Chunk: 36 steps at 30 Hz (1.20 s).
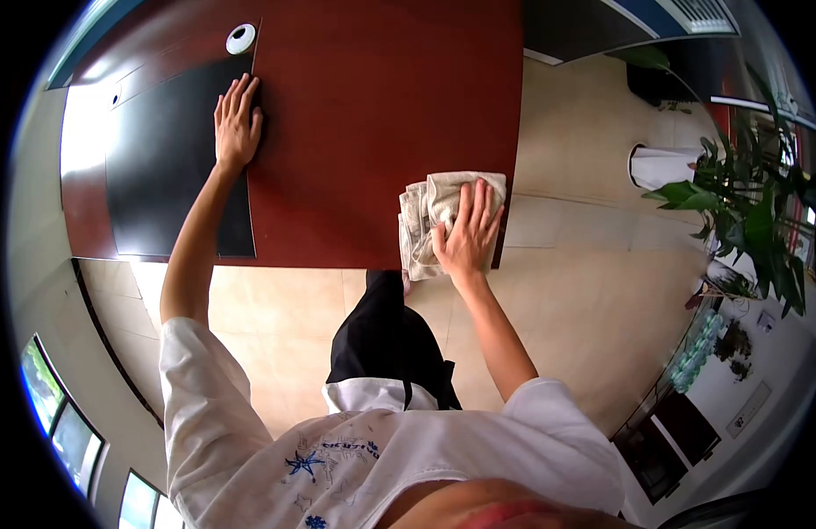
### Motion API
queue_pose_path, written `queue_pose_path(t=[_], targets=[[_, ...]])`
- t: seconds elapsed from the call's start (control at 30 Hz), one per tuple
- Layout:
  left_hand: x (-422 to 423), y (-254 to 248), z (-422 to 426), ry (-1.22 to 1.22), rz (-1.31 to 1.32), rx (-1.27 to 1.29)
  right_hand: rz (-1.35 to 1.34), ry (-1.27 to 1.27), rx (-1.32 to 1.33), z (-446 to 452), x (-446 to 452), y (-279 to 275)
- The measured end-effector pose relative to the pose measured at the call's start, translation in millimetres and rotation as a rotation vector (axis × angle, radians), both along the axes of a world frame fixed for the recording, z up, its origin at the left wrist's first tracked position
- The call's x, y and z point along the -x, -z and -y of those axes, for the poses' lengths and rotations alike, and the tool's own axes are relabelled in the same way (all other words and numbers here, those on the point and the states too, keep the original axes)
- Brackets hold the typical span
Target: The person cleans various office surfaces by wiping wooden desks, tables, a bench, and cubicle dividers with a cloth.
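My left hand (237,128) lies flat on the right edge of a black desk pad (174,167), its fingers stretched out and nothing in its grasp. The pad rests on the left part of a dark red desk (364,106). At the desk's near right corner, my right hand (469,236) presses on a folded beige cloth (419,220), with the thumb and fingers bunching it a little. Part of the cloth hangs past the near edge. The palm hides the cloth's middle.
A round white-rimmed cable hole (240,39) is set in the desk beyond my left hand. On the right stand a leafy green plant (760,220) and a white-lined bin (663,166) on the tiled floor (584,220). Windows (64,414) are at the lower left.
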<state>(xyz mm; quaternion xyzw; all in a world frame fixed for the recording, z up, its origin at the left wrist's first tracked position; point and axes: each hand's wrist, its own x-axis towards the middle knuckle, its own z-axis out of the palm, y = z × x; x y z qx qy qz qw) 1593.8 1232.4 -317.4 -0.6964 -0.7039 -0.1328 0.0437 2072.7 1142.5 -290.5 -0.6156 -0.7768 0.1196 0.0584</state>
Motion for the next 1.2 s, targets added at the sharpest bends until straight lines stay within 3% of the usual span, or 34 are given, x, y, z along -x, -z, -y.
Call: queue_pose_path(t=[0.13, 0.4, 0.53, 0.93, 1.0, 1.03, 1.07, 1.1, 1.13, 1.2], targets=[[1.7, -11.4, -3.8, -0.018, 0.047, 0.084, -0.086, -0.103, -0.113, -119.2, 47.5, 13.3], [9.7, -33.3, -18.8, -0.029, 0.156, 0.206, -0.084, -0.088, -0.289, -385.5, 129.9, 22.2], [12.8, -34.5, -20.4, -0.042, 0.157, 0.291, -0.081, -0.043, -0.363, -476.0, 155.4, 26.1], [1.0, -36.1, -13.8, -0.093, 0.088, 0.294, -0.107, -0.075, -0.328, -491.8, 157.5, 26.4], [-12.9, -43.8, -13.6, -0.165, -0.008, 0.331, -0.125, -0.101, -0.353, -494.4, 155.2, 27.7], [-34.9, -55.0, -11.0, -0.217, -0.201, 0.256, -0.202, -0.106, -0.358, -490.5, 157.0, 17.7], [-67.1, -82.2, -13.8, -0.349, -0.259, 0.277, -0.154, -0.126, -0.38, -495.9, 153.2, 26.8], [-98.0, -83.6, -16.6, -0.573, -0.2, 0.443, -0.158, -0.16, -0.405, -494.6, 152.4, 21.9], [-133.8, -92.3, -2.2, -0.664, 0.047, 0.471, -0.122, -0.185, -0.337, -492.8, 149.7, 19.9], [-207.1, -112.9, 65.9, -0.426, 0.674, 0.482, -0.088, -0.364, -0.158, -470.5, 129.0, 3.5]])
